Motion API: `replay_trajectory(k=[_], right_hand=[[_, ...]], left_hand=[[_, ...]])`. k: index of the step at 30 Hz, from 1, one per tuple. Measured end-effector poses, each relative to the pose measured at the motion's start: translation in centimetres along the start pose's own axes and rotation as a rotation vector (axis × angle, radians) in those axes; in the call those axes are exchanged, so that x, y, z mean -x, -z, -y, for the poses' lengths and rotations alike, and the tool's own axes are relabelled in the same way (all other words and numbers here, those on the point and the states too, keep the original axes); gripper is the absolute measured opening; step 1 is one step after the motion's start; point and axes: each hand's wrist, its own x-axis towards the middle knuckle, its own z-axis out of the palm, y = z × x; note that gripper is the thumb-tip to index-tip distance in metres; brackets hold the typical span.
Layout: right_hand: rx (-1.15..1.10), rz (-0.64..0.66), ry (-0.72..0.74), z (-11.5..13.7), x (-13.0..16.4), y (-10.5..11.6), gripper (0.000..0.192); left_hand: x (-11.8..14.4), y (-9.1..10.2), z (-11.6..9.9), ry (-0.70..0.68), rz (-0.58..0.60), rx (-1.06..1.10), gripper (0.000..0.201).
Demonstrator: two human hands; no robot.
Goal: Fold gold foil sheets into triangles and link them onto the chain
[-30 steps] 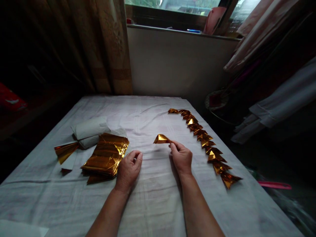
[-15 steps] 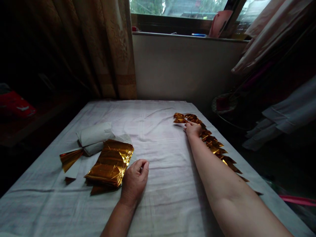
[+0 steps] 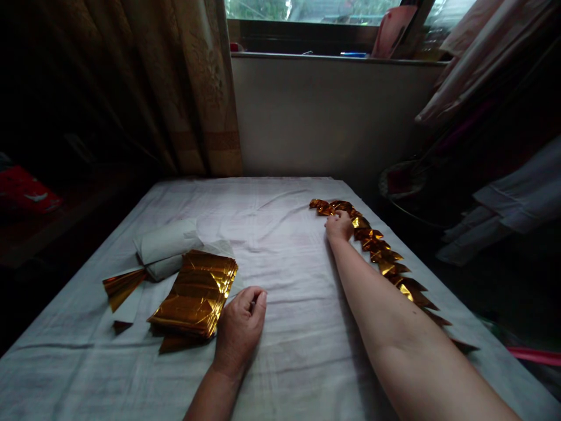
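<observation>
Left hand curled loosely closed, nothing visible in it, beside the gold foil stack. Right hand near far end of the folded foil row, right side of the surface (can't tell if it's pinching a piece). Set down lightly, release cleanly, don't crush folds or nudge neighbours.

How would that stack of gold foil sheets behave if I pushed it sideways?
The gold stack would probably slip and fan apart, since its edges are uneven and no band shows. Its thin-looking sheets would likely bend easily; the top already looks creased. Rolling seems unlikely, as it lies flat.
</observation>
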Motion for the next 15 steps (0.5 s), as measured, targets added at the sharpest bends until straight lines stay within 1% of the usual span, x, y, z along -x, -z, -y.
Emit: replay_trajectory(k=[3, 7, 11, 15], right_hand=[[0.051, 0.002, -0.01, 0.5, 0.7, 0.3, 0.036], [0.117, 0.05, 0.016, 1.2, 0.7, 0.7, 0.031], [0.169, 0.096, 0.05, 1.7, 0.5, 1.0, 0.033], [0.202, 0.112, 0.066, 2.1, 0.8, 1.1, 0.036]], left_hand=[[0.0, 0.0, -0.1, 0.002, 0.008, 0.001, 0.026], [0.0, 0.1, -0.2, 0.001, 0.006, 0.01, 0.026], [0.0, 0.1, -0.1, -0.002, 0.006, 0.012, 0.025], [0.1, 0.1, 0.0, -0.013, 0.006, 0.008, 0.025]])
